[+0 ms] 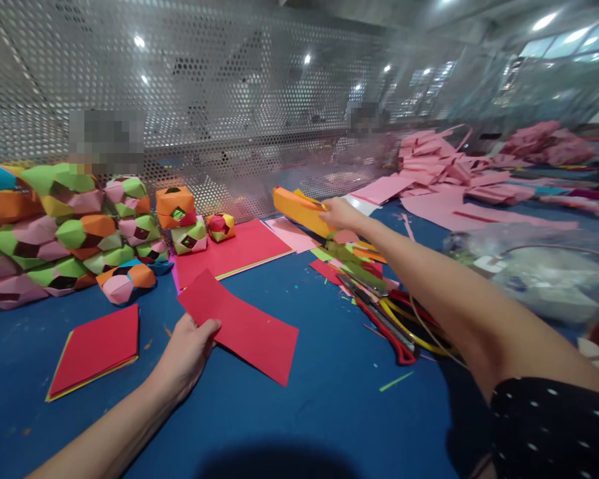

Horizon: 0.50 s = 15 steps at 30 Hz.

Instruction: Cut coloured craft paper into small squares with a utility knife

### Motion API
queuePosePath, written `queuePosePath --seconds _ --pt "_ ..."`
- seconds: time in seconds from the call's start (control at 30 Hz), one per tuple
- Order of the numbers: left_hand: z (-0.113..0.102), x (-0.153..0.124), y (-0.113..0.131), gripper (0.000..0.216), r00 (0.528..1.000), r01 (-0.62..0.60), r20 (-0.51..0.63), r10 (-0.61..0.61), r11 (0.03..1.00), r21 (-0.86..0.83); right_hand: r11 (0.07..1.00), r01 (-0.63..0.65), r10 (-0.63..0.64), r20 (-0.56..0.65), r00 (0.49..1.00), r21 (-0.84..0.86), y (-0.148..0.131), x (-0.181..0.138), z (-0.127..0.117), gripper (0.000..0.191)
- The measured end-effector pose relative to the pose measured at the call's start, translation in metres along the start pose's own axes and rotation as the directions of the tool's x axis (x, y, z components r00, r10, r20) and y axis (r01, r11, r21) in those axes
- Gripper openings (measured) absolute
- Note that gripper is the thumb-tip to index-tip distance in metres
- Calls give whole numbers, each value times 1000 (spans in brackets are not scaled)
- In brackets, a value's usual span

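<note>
My left hand point(192, 346) pinches a rectangular sheet of red paper point(254, 326) by its left end, thumb on top, above the blue table. Stretched far forward, my right hand point(342, 213) grips the near end of a yellow-orange folded paper piece point(302, 211); its fingertips are partly hidden. Beneath the right forearm lie a red-handled utility knife point(387, 326), scissors with yellow handles point(422, 336) and coloured paper scraps point(329, 271). A stack of red and yellow paper squares point(97, 346) rests left of my left hand.
Folded paper balls in several colours point(84, 233) are piled along the left. Large red sheets point(239, 249) lie before a perforated metal screen point(204, 86). Pink paper strips point(439, 163) heap at the back right, with a clear plastic bag point(549, 273) nearer on the blue table point(319, 412).
</note>
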<state>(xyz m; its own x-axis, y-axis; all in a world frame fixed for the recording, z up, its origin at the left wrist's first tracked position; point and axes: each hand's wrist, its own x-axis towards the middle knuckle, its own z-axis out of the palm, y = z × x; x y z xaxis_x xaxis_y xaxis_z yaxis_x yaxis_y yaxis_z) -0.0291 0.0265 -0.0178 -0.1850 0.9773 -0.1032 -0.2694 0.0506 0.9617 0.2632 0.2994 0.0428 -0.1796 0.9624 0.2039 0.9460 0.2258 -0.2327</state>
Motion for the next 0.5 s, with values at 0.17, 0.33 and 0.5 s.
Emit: queuePosePath --seconds 0.17,0.33,0.5 --pt "1 0 1 33 1000 -12 -16 11 1000 -29 982 132 -124 -68 990 138 -24 -30 -33 21" --pt "1 1 2 34 1000 0 -26 -2 997 -74 929 331 -312 -129 941 167 -77 -82 -48 19" --pt "-2 0 6 31 999 8 -37 -13 992 -125 779 627 -624 -66 778 23 -143 -143 -1 23"
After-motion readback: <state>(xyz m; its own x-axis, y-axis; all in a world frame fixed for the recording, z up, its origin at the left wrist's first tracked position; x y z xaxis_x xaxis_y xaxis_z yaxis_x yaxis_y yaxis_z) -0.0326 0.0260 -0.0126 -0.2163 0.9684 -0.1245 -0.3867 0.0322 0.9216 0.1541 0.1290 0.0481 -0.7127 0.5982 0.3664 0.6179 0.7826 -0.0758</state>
